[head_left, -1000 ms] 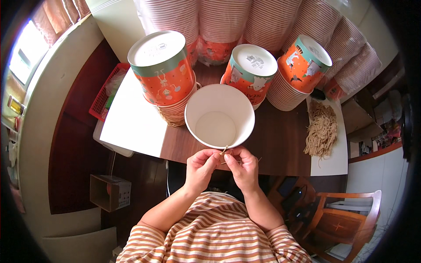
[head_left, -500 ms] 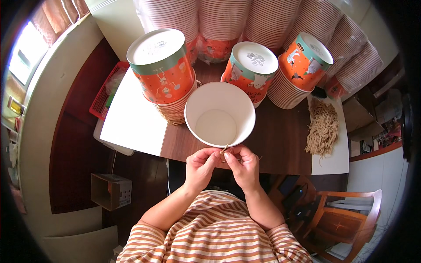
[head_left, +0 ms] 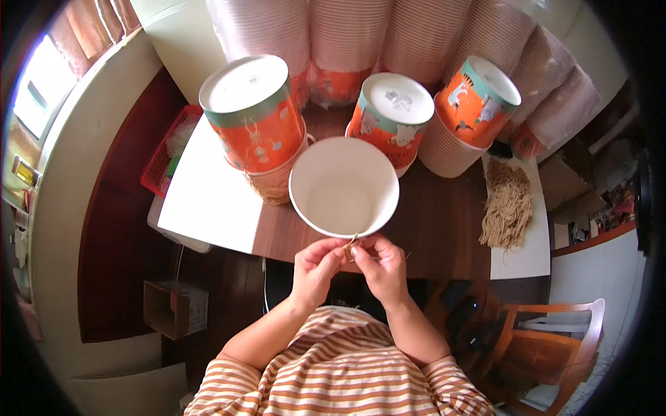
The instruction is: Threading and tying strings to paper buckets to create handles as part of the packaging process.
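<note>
A white paper bucket (head_left: 378, 182) stands with its mouth up at the table's front edge, its inside bare. Just below its near rim, a piece of tan twine (head_left: 349, 245) passes over the rim and down between my fingertips. My left hand (head_left: 316, 272) pinches the twine between thumb and forefinger. Close against it, my right hand (head_left: 383, 272) pinches the same twine, and a loose end sticks out to its right. The bucket's outer wall is hidden from above.
Upside-down orange and green bucket stacks stand at left (head_left: 260, 132), middle (head_left: 388, 132) and right (head_left: 472, 104). Plastic-wrapped stacks (head_left: 347, 41) line the back. A twine bundle (head_left: 508, 206) lies on the table's (head_left: 437, 229) right end. A wooden chair (head_left: 538, 350) stands at lower right.
Both hands stay at the near rim, their fingertips shifting slightly around the twine. My view has tilted a little, so the bucket sits slightly lower in the picture.
</note>
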Tool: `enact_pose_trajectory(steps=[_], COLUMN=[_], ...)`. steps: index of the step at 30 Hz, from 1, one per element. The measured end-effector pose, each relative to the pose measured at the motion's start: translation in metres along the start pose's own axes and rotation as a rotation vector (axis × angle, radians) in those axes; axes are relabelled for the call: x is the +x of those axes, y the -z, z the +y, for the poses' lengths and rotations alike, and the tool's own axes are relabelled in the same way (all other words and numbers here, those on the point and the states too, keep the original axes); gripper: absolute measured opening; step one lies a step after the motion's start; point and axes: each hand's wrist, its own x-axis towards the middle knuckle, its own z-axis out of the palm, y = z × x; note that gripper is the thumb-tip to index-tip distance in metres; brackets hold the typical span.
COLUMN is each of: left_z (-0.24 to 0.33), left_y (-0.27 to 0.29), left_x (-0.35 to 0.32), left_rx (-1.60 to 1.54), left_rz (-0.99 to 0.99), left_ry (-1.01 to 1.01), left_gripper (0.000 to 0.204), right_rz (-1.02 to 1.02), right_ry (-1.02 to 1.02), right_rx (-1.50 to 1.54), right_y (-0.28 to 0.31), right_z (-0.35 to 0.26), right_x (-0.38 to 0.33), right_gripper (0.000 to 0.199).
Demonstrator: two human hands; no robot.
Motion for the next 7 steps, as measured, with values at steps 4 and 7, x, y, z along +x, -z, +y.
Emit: enact_pose_trajectory(steps=[4, 7], left_z=[0.0074, 0.0051], left_y=[-0.0122, -0.0097], left_x=[0.0025, 0.0026], left_rx=[0.154, 0.209], left_rz=[-0.037, -0.057], left_ry=[-0.067, -0.058], left_gripper=[0.029, 0.030], right_rz=[0.006, 0.004], right_ry=[0.007, 0.016], right_rx=[-0.050, -0.024], right_y=[0.0024, 0.0046], right_z=[-0.0020, 0.0033], right_x=[0.0044, 0.0027], right_gripper=[0.009, 0.010])
